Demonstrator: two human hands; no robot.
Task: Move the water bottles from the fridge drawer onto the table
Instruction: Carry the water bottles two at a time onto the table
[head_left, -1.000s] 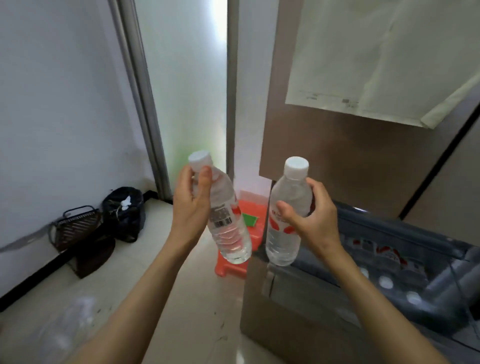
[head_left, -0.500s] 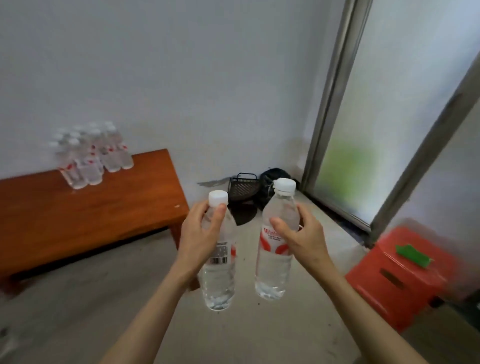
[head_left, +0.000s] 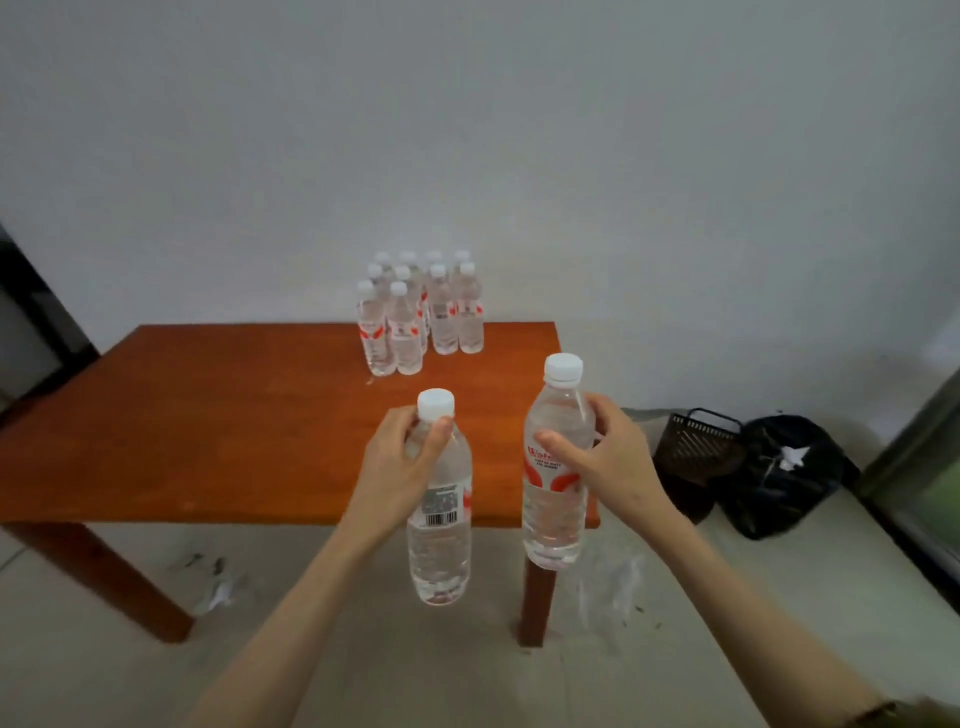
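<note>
My left hand grips a clear water bottle near its white cap; its barcode label faces me. My right hand grips a second water bottle by its upper body, red label toward me. Both bottles hang upright in the air in front of the near edge of an orange-brown wooden table. A cluster of several water bottles stands at the table's far edge against the grey wall. The fridge drawer is out of view.
A dark slatted basket and a black bag sit on the floor right of the table. A glass door frame runs along the right edge. Scraps of clear plastic lie on the floor under the table.
The view has swung left from the fridge and door to face the table, which is now closer and centred. Both hands still carry their bottles, the right one held higher.
</note>
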